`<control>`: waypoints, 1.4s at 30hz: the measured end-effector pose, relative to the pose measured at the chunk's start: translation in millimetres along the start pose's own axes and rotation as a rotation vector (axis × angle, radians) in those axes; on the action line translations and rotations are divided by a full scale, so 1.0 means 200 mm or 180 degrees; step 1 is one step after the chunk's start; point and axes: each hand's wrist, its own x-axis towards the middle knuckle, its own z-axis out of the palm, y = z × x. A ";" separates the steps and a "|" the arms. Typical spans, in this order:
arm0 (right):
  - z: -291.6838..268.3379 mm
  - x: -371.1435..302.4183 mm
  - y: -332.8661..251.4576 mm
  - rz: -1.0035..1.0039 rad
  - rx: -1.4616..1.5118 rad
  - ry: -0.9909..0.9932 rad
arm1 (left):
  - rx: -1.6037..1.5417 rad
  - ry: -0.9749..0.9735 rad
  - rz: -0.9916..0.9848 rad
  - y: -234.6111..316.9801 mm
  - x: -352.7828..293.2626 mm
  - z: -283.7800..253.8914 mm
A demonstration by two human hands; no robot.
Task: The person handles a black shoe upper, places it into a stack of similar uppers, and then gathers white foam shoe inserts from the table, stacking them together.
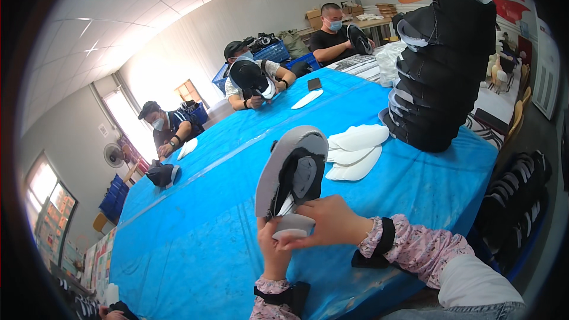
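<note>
A black and grey shoe upper (275,169) stands tilted up over the near part of the table, its opening toward me. From below, my left hand (274,252) is closed round its lower end. My right hand (332,224) is closed too, its fingers at the opening and on the light grey lower part. A narrow white piece shows inside, partly behind my fingers; I cannot tell what it is. Just beyond my right hand lies a loose pile of white insoles (355,149). Behind the insoles rises a tall stack of black shoe uppers (435,83).
Blue sheeting (195,225) covers the table. Across it, three seated people handle dark shoe pieces, with a white insole (307,99) and a dark flat object (314,84) near one. Below the table's right edge stands a crate of black and grey shoe pieces (515,207).
</note>
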 end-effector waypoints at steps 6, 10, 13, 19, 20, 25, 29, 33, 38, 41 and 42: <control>0.00 -0.01 0.00 -0.0213 0.0227 -0.0221 | 0.0024 0.0089 -0.0419 -0.04 -0.02 -0.01; 0.00 -0.02 0.01 0.0220 0.1056 -0.0223 | -0.0205 -0.0176 -0.0296 0.01 0.02 -0.04; 0.02 -0.02 0.02 0.0401 0.1260 -0.0321 | -0.0447 -0.0367 -0.0393 0.02 0.03 -0.05; 0.04 -0.02 0.00 0.0592 0.2208 0.0054 | -0.0949 -0.0500 -0.0587 0.02 0.02 -0.06; 0.03 -0.01 0.00 0.0603 0.2069 0.0041 | -0.1015 -0.0515 -0.0641 0.03 0.02 -0.06; -0.02 0.00 0.03 0.0883 0.1614 -0.0092 | -0.0991 -0.0557 -0.0655 0.06 0.04 -0.05; -0.04 0.00 0.02 0.1244 0.1426 -0.0325 | -0.0883 -0.0579 -0.0522 0.07 0.04 -0.06; -0.01 0.00 0.04 0.0941 0.1212 0.0005 | -0.1149 -0.0461 -0.0643 0.09 0.05 -0.05; -0.02 0.01 0.02 0.0904 0.1124 0.0036 | -0.1052 -0.0589 -0.0655 0.11 0.07 -0.06; -0.01 0.01 0.02 0.0845 0.1174 -0.0020 | -0.1045 -0.0464 -0.0586 0.09 0.06 -0.05; -0.01 0.01 0.02 0.0669 0.1156 0.0026 | -0.1048 -0.0475 -0.0596 0.08 0.06 -0.05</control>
